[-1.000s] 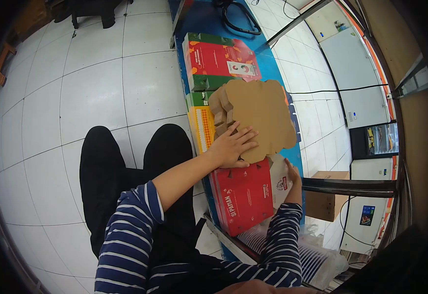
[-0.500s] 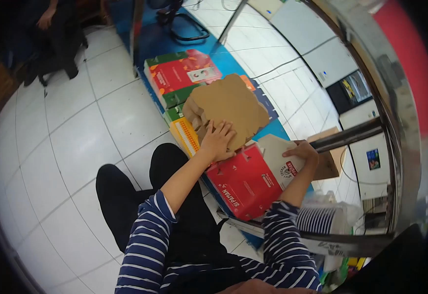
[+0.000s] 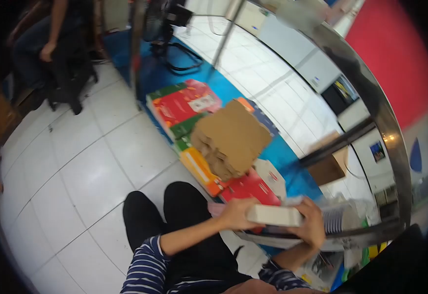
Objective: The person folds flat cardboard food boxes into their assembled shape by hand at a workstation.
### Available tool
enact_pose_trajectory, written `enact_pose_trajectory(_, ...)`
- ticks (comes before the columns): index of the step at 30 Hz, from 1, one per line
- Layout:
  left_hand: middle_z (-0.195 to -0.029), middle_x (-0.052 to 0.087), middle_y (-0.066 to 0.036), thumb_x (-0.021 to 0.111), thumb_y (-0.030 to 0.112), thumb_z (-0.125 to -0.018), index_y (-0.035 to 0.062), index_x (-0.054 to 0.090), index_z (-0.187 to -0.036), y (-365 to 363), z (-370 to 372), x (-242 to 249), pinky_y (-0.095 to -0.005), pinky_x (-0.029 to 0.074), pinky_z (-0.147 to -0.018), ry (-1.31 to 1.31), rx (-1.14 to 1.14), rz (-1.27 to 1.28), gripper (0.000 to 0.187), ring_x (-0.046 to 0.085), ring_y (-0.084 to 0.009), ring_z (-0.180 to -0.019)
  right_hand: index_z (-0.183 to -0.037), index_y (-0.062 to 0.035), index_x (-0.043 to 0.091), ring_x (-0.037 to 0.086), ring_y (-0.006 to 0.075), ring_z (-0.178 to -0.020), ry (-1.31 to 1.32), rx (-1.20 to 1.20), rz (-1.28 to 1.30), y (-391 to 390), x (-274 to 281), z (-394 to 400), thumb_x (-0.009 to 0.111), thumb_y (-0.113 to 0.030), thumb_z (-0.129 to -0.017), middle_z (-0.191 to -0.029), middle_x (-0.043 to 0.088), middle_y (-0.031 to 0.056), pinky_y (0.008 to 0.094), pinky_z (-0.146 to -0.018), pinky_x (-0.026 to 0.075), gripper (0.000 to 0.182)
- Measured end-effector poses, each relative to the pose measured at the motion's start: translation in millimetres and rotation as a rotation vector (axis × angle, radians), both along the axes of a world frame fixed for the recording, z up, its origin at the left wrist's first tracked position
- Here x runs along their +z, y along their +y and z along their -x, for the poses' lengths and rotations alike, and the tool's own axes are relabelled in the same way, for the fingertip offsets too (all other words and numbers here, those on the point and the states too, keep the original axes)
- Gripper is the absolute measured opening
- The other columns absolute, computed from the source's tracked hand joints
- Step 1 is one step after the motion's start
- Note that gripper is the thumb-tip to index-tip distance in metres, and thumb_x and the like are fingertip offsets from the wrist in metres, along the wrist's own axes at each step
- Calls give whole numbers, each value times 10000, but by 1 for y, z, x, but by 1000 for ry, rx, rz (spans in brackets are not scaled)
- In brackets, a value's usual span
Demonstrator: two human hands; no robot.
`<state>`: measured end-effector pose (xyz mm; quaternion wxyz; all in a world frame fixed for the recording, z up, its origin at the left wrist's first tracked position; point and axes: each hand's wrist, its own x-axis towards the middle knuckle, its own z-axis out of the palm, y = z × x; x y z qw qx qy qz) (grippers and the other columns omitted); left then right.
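Note:
My left hand (image 3: 238, 214) and my right hand (image 3: 312, 223) hold a pale stack of card (image 3: 275, 215) between them, its edge facing me. It is above the near end of the blue shelf. Just beyond lies a red printed card stack (image 3: 253, 188), beside a grey-white card piece (image 3: 271, 177). Brown flat cardboard pieces (image 3: 233, 137) form a stack in the middle of the shelf. Left of it are a yellow-orange box (image 3: 196, 166) and a red and green printed stack (image 3: 182, 108).
A metal frame (image 3: 388, 147) surrounds the blue shelf (image 3: 292, 157). Plastic-wrapped cups (image 3: 336, 218) are near my right hand. An open brown carton (image 3: 327, 169) stands beyond the shelf. A black fan (image 3: 174, 54) is at its far end. Another person (image 3: 47, 51) sits at the upper left.
My left hand has left the brown stack, and my right hand has left the grey-white card. Both now hold a pale card stack raised near me. The view has shifted.

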<state>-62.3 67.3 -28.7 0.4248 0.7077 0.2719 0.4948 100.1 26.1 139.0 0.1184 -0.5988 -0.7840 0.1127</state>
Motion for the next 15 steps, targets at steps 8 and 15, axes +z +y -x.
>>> enact_pose_trajectory(8,-767,561,-84,667,222,-619,83,517,-901,-33,85,79,-353,453,-541,75,147,-111,348,585,-275,-685,-965,-21,552,500,320,-733,26,456,224,32,43,21,709,-339,-543,-803,474,158,372,-638,397,552)
enact_pose_trajectory(15,-779,569,-100,658,235,-640,76,485,-909,-62,187,166,-366,456,-538,34,430,148,357,585,-292,-692,-1001,-62,567,503,303,-716,114,677,390,94,119,168,689,-369,-581,-777,480,151,360,-646,400,534)
